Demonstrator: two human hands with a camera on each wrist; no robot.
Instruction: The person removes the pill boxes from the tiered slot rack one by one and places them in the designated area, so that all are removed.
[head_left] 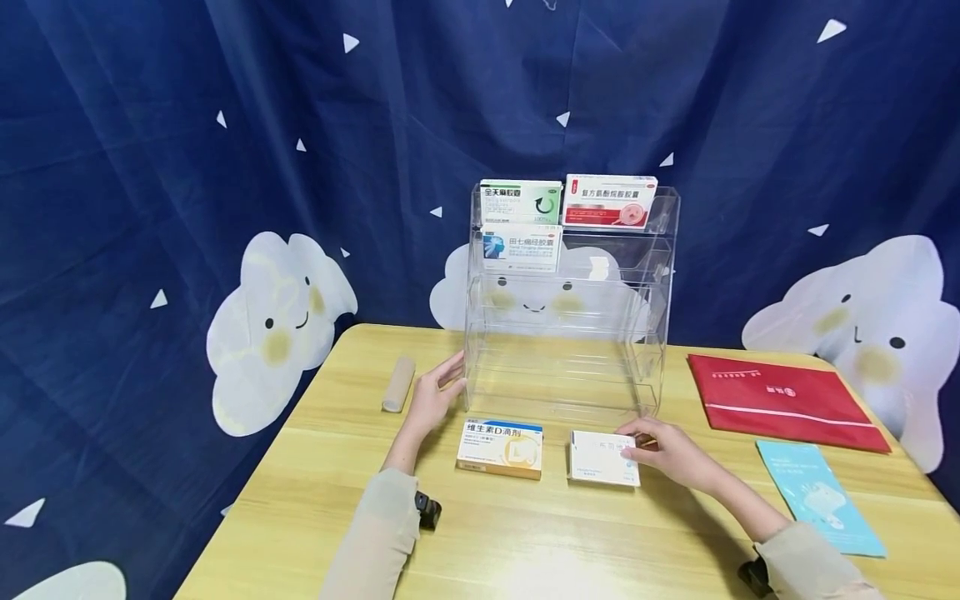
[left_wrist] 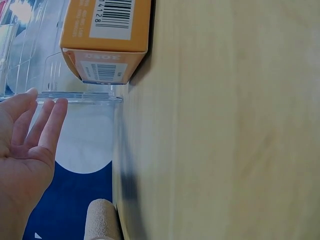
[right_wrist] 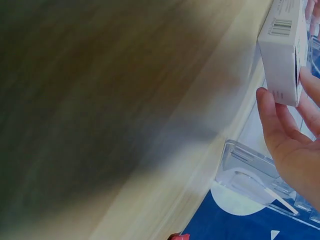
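A clear acrylic display rack [head_left: 570, 367] with stepped tiers stands at the back of the table. My left hand [head_left: 435, 396] is at its lower left side; in the left wrist view the extended fingers [left_wrist: 52, 125] touch the rack's side edge. At the front right of the rack, my right hand [head_left: 667, 450] pinches a white medicine box [head_left: 600, 462] by its right end, thumb on the printed face. In the right wrist view the fingertips lie under the box's edge [right_wrist: 280, 70]. An orange-and-white vitamin D drops box [head_left: 498, 450] lies between the hands.
The upper tiers hold a green-and-white box [head_left: 520, 202], a red-and-white box [head_left: 609, 202] and a white box with a blue picture [head_left: 521, 250]. A beige cylinder [head_left: 398, 384] lies at left; a red pouch [head_left: 787, 402] and a turquoise packet [head_left: 821, 498] lie at right.
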